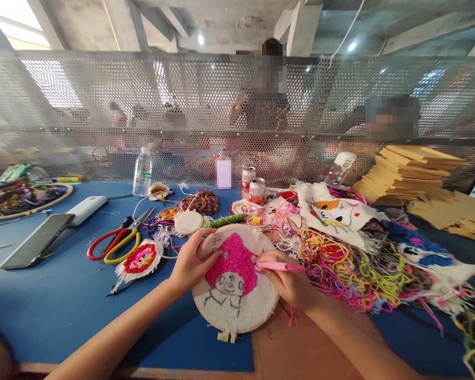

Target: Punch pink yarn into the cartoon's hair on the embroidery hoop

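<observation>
My left hand (192, 259) grips the upper left rim of a round embroidery hoop (257, 322), thumb lying over the cloth. Stretched in the hoop is white fabric with a drawn character whose hood is filled with bright pink yarn loops (233, 258). The hoop's screw clamp (227, 336) points toward me. In my right hand (287, 277) is a pink punch needle (281, 266), held like a pen, its tip end at the right edge of the pink hood. The needle's point is too small to make out.
Left on the blue table (150, 322) lie red-and-yellow-handled scissors (121, 240), a flower patch (141, 259), a phone (37, 240) and a water bottle (142, 171). Tangled yarn (340, 264) spreads right, near two cans (257, 190) and stacked yellow pieces (404, 169). A perforated metal screen (206, 95) stands behind.
</observation>
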`<state>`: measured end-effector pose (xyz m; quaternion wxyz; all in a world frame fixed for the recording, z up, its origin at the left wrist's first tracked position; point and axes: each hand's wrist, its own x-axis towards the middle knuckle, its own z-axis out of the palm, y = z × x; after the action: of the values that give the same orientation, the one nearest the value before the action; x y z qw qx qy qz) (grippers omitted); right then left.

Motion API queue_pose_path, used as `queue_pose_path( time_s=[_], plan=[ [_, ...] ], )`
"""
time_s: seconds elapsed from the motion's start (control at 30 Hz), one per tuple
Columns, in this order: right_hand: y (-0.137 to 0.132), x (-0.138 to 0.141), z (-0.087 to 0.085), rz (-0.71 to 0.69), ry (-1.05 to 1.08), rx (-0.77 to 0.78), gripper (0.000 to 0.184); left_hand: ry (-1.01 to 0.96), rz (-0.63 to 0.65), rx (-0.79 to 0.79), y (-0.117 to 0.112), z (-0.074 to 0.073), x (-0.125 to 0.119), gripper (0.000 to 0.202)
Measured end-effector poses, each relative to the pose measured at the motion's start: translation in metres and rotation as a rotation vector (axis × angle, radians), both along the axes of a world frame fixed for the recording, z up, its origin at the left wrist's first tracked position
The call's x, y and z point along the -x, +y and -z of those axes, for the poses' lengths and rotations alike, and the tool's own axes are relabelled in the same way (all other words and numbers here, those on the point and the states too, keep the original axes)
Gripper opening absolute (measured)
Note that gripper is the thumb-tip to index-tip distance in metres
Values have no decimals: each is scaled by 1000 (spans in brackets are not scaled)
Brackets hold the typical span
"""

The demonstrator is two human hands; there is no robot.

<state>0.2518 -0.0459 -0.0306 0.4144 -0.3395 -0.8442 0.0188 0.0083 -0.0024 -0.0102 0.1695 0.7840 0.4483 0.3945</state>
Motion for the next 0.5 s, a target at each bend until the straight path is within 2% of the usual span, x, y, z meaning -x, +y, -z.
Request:
queue_pose_path(
  time_s=[0.17,0.5],
  plan=[
    [0,1,3,23,-10,39,14,1,-1,-10,-1,-1,-1,35],
    [2,3,5,36,-52,-77,18,-17,-1,10,-1,-2,-1,34]
  ],
)
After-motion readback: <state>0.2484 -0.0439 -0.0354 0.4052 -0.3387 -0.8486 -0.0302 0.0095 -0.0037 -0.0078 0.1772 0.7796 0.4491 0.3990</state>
